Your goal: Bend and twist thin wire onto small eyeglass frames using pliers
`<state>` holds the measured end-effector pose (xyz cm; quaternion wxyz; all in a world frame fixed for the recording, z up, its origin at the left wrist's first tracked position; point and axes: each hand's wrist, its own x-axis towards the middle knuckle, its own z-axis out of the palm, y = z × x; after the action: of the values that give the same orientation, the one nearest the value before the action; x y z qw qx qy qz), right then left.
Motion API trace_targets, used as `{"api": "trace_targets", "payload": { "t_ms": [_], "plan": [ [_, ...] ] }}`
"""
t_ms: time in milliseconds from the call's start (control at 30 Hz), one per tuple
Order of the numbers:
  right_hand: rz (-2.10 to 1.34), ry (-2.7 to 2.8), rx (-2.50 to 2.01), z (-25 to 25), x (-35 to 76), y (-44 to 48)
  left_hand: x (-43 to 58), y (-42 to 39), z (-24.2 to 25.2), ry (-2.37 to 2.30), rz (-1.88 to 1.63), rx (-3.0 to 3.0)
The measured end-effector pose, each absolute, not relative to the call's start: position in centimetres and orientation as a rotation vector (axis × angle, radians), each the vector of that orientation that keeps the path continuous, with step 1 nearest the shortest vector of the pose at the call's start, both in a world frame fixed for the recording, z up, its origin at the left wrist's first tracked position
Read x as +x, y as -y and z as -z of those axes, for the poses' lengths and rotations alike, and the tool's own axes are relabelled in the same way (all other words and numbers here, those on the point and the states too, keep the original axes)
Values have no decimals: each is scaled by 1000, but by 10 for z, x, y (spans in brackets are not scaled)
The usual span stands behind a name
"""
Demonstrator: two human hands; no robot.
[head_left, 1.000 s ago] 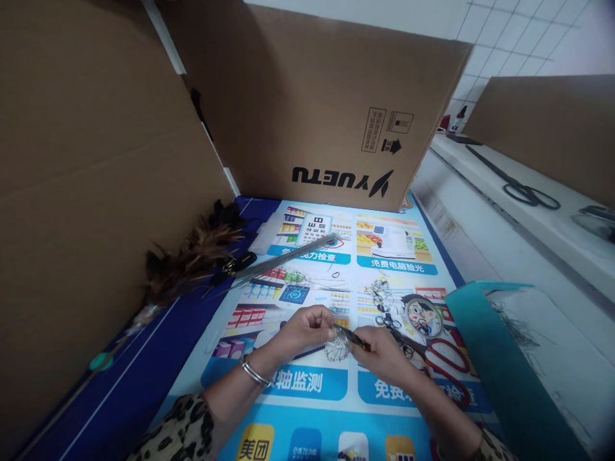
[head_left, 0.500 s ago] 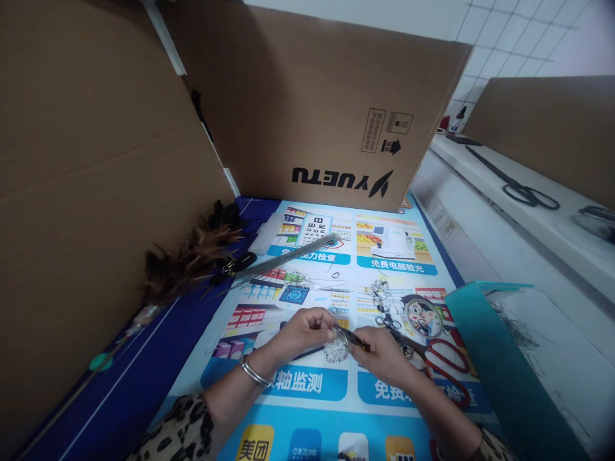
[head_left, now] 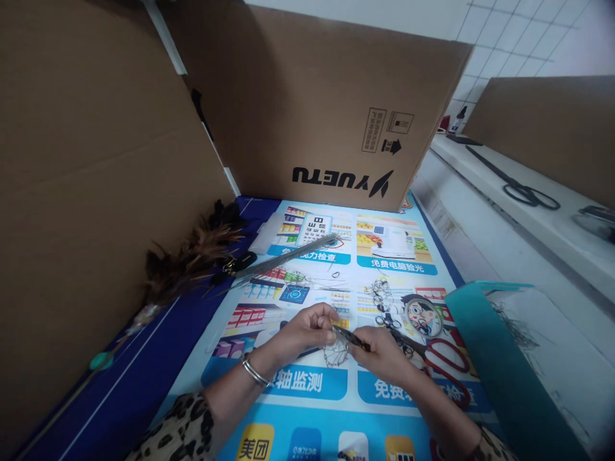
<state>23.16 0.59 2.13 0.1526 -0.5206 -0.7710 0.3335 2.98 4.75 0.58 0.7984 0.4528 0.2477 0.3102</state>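
My left hand (head_left: 310, 330), with a silver bangle (head_left: 254, 370) on its wrist, pinches a small round piece of bent wire (head_left: 336, 352). The wire piece has thin loops that hang below the fingertips. Closed around a dark pair of pliers (head_left: 354, 339), my right hand (head_left: 379, 351) holds the tool with its jaws pointing left at the wire piece. The jaws meet the wire beside my left thumb; whether they grip it I cannot tell. Right of my hand lie red-handled scissors (head_left: 446, 358), their blades partly over dark rings (head_left: 382, 320).
A bundle of straight wires (head_left: 288, 257) lies across the printed mat. Brown feathers (head_left: 192, 256) rest at the left by a cardboard wall (head_left: 307, 109). On the right stands a teal box (head_left: 485, 333) with wire scraps. Large black scissors (head_left: 526, 192) lie on the ledge beyond.
The wire piece has turned and tipped slightly between my hands, its loops hanging a little lower. Both hands stay in nearly the same place.
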Motion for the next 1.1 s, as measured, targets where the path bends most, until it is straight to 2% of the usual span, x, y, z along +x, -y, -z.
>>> {"api": "trace_targets", "payload": {
  "t_ms": [1100],
  "plan": [
    [-1077,2006,-1403,-15,229,-3,31,-48,0,-577,-667,1042]
  ]
}}
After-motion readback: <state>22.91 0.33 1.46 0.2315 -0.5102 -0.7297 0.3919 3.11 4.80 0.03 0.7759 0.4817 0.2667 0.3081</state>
